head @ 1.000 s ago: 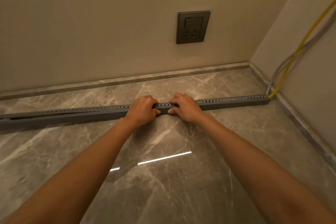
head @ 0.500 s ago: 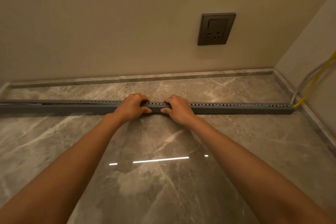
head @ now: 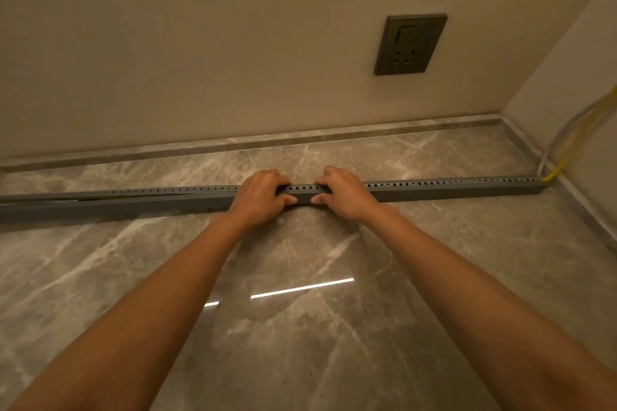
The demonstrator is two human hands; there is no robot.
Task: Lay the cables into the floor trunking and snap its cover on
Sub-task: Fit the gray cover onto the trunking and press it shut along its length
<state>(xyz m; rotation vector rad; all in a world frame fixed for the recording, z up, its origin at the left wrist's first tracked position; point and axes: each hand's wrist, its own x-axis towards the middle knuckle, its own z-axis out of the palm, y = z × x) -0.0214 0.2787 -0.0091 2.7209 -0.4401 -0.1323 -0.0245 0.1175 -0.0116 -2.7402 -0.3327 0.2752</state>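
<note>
Head view looks down, forward, close over floor

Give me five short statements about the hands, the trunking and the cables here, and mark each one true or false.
1. Both hands grip the trunking side by side near its middle. True: the left hand and right hand clasp the grey trunking.
2. The trunking stands against the back wall. False: it lies on the marble floor, apart from the wall.
3. A yellow cable enters the trunking at its right end. True.
4. A plug sits in the wall socket. False: nothing is plugged in.
5. The cover is seated along the full length. False: left of the hands, a gap still shows.
</note>
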